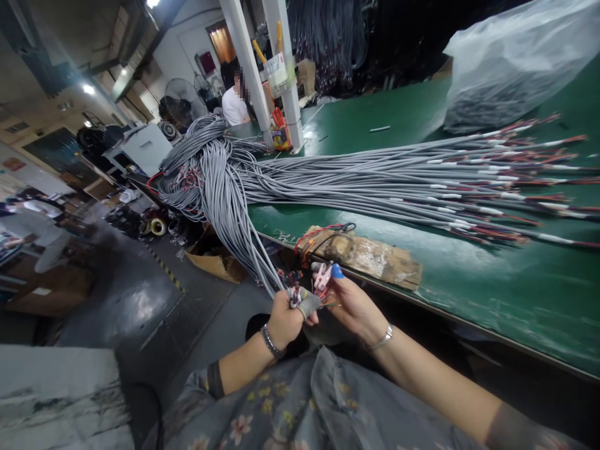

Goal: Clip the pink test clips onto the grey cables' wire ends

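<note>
Your left hand [285, 320] closes its grip on the grey cable ends [262, 275], hanging off the table [492, 281] edge. Your right hand [354, 306] pinches one stripped wire [323, 275] just beside it; separate wires individually.

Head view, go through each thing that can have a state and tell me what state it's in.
left hand: closed around gray cable ends
right hand: fingers pinching small wire ends
gray cable bundle: spread along green table, draped over its edge
plastic bag: lying bulged on table
</note>
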Demonstrator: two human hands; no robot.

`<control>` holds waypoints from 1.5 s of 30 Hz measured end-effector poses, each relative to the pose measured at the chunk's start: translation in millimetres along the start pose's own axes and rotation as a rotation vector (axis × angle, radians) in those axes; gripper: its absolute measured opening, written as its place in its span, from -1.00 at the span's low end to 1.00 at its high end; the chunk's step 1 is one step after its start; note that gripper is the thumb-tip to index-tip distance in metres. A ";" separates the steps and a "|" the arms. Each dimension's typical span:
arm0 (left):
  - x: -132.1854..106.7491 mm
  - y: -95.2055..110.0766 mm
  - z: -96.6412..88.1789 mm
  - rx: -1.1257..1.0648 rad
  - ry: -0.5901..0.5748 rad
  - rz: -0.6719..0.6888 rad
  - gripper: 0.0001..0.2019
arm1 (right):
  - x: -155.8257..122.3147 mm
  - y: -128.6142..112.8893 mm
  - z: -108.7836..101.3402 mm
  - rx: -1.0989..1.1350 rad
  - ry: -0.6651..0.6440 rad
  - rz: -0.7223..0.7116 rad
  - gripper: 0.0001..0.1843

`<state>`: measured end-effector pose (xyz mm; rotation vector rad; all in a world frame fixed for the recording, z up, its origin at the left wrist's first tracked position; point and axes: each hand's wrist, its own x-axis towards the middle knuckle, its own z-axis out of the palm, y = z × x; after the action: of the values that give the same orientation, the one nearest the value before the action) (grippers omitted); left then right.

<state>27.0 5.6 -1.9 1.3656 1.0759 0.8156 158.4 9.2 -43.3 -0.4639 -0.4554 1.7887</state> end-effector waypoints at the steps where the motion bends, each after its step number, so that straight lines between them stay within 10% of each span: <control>1: 0.2 -1.1 -0.3 0.001 -0.001 -0.009 -0.61 | 0.2 -0.2 0.4 0.006 0.013 -0.009 -0.67; 45: -15.9 8.3 -4.0 0.035 0.132 0.050 -0.55 | -1.8 -5.4 1.9 -0.025 0.176 -0.035 -0.66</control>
<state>19.1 -7.2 8.7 1.3883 1.1668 0.9377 162.2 8.6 -38.7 -0.6213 -0.3609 1.6933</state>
